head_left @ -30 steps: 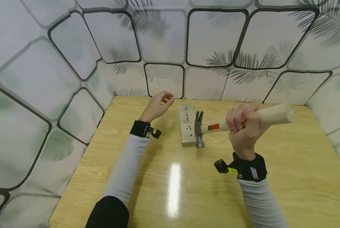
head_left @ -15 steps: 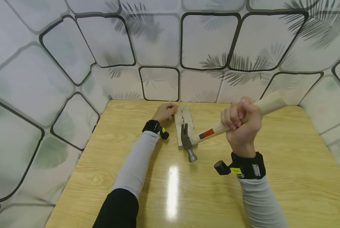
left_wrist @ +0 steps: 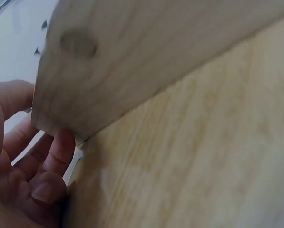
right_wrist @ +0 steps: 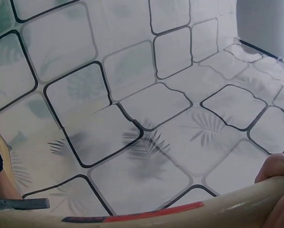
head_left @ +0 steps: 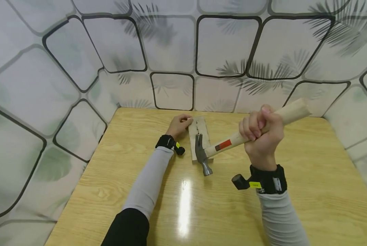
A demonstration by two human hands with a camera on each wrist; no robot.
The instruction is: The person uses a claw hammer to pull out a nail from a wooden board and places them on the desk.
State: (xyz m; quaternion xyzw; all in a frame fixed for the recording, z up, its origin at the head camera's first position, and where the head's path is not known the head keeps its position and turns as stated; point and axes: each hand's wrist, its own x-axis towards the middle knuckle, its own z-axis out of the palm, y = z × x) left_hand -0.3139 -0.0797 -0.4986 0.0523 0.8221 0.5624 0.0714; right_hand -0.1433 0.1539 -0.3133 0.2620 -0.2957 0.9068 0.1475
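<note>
My right hand (head_left: 261,136) grips the pale wooden handle of a claw hammer (head_left: 221,146), with fingers wrapped round it. The hammer's metal head is over the near part of a wooden block (head_left: 204,131) and hides some of it. Whether head and block touch, I cannot tell. My left hand (head_left: 178,125) holds the block's far left end. In the left wrist view its fingers (left_wrist: 58,154) curl at the end of the block (left_wrist: 108,57). Small dark nails (left_wrist: 43,24) stick up from the block's top. In the right wrist view the handle (right_wrist: 237,204) crosses the bottom.
The block lies on a light wood table (head_left: 134,126), whose far edge meets a patterned cloth wall (head_left: 171,41). More patterned cloth rises at the left and right. Each wrist wears a black band with a small camera (head_left: 240,182).
The left hand has come down and right to the block's far end. The hammer's head has swung left and nearer, over the block, its handle now more slanted. The last half second shows little movement.
</note>
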